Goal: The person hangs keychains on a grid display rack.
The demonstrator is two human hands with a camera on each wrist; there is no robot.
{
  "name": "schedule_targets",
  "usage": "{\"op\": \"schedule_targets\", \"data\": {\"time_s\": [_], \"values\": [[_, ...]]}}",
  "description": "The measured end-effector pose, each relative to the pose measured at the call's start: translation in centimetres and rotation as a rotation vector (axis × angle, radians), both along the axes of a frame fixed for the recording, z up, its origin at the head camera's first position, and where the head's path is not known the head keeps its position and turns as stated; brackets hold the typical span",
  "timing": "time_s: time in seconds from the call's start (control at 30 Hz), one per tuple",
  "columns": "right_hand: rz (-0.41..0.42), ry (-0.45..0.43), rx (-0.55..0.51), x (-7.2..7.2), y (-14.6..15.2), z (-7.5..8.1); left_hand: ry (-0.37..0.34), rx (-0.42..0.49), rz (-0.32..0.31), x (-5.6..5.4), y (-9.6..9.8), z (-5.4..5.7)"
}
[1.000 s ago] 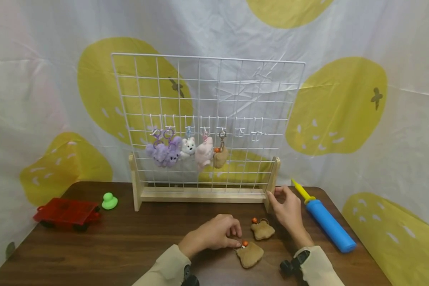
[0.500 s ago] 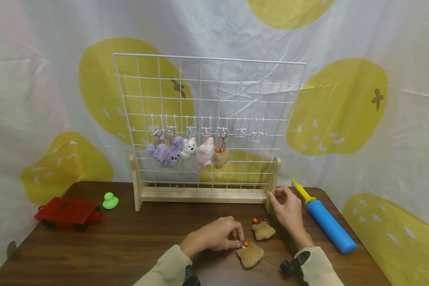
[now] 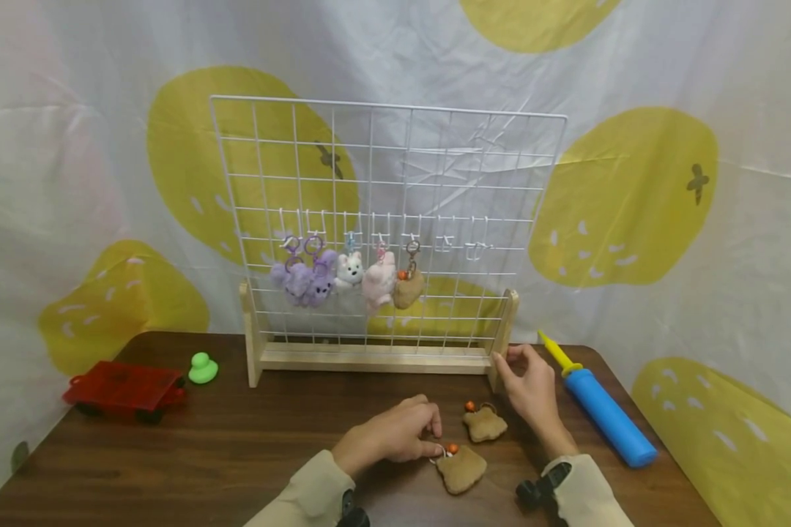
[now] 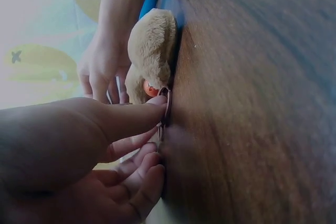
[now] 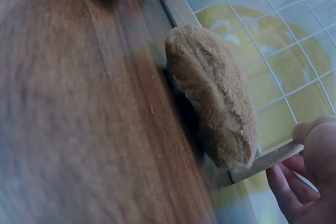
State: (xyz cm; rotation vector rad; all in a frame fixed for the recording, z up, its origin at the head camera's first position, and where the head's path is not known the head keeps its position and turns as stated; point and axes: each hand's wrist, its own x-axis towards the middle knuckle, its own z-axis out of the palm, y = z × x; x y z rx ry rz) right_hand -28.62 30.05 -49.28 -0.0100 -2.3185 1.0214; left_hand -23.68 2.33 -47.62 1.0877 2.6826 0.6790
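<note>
My left hand (image 3: 392,432) is low over the table at the metal ring of a brown plush keychain (image 3: 461,471), which lies flat with an orange bead by its ring. In the left wrist view the thumb presses on the ring (image 4: 168,103), with the fingers curled beneath. A second brown plush keychain (image 3: 485,424) lies just behind, nearer the rack. My right hand (image 3: 532,384) grips the right wooden upright (image 3: 504,326) of the white wire grid rack (image 3: 385,108), thumb in front and fingers on its outer side.
Several plush keychains hang in a row on the grid: purple ones (image 3: 296,282), a white one (image 3: 350,269), a pink one (image 3: 379,282) and a brown one (image 3: 408,290). Bare hooks (image 3: 444,243) are to their right. A blue pump (image 3: 609,417), red cart (image 3: 125,388) and green duck (image 3: 202,368) flank the rack.
The left fingers have shifted slightly at the ring, the index finger drawing back a little from the bead. The right hand stays on the upright, and both table keychains lie as before.
</note>
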Motion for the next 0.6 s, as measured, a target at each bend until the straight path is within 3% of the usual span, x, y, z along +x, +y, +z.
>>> {"op": "schedule_targets", "data": {"time_s": [0.23, 0.4, 0.6], "values": [[0.004, 0.022, 0.006, -0.07, 0.09, -0.13, 0.018, 0.052, -0.024, -0.07, -0.07, -0.08], [0.006, 0.025, 0.008, -0.14, 0.12, -0.22, -0.03, 0.097, -0.008, -0.17, 0.01, -0.03], [-0.004, 0.011, 0.018, -0.14, 0.15, -0.31, 0.004, 0.06, -0.049, -0.05, -0.07, 0.28]]}}
